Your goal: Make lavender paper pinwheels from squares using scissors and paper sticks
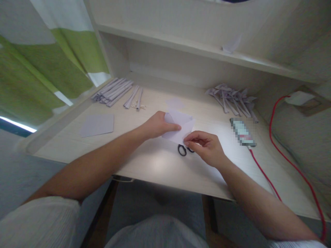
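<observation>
1. Nearest the viewer, the two forearms reach forward over the near edge of the desk and converge toward its middle.
2. The right hand sits slightly nearer; its thumb and forefinger are pinched together on the near right corner of the folded paper.
3. Just under that pinch, touching the paper's near edge, the black loops of a pair of scissors show; the blades are hidden beneath the sheet.
4. The left hand lies a little farther and to the left, fingers closed over the paper's left side, with the fingertip pressing across the fold.
5. The paper lies between the two hands, flat on the desk, its long axis running from near right to far left; both hands touch it, so neither has to reach.
6. Left of the hands, well apart, a flat grey sheet lies on the desk.
7. To the right, a phone lies with a red cable plugged in.
8. Farther back, rolled paper strips lie far left, and a heap of folded paper pieces far right.
9. Beyond them, a shelf holds a paper scrap.
</observation>
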A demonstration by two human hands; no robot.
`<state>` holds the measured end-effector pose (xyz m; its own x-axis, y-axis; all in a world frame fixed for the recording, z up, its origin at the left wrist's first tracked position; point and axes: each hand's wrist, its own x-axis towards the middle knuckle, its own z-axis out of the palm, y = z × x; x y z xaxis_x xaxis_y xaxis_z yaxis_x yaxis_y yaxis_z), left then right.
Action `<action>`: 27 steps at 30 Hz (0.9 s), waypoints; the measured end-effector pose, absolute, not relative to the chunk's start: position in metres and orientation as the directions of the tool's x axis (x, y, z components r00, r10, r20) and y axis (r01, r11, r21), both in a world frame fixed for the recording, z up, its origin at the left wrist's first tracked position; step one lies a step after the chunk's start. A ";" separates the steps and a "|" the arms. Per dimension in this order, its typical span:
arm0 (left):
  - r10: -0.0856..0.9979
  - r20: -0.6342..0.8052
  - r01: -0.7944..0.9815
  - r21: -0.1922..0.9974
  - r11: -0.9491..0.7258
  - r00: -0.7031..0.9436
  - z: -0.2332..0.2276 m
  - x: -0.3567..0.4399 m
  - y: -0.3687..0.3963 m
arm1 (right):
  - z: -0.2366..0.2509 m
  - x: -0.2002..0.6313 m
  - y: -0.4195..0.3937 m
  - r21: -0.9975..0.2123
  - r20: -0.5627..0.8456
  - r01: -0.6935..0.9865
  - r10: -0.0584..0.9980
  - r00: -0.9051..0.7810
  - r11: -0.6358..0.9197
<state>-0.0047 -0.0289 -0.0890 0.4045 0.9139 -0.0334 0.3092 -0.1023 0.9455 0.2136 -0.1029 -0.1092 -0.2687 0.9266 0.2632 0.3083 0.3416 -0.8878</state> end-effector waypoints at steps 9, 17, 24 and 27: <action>0.914 -0.036 0.330 0.938 -0.109 0.405 -0.091 -0.005 -0.029 | -0.110 0.213 -0.103 -0.887 0.278 0.302 0.927 -0.253 0.349; 0.914 -0.015 0.324 0.937 -0.129 0.406 -0.092 -0.004 -0.029 | -0.111 0.213 -0.103 -0.901 0.263 0.282 0.931 -0.255 0.331; 0.910 -0.008 0.300 0.945 -0.128 0.415 -0.094 -0.004 -0.028 | -0.111 0.213 -0.103 -0.906 0.248 0.283 0.935 -0.253 0.316; 0.910 -0.005 0.291 0.948 -0.127 0.414 -0.093 -0.003 -0.029 | -0.111 0.214 -0.103 -0.915 0.240 0.264 0.938 -0.251 0.304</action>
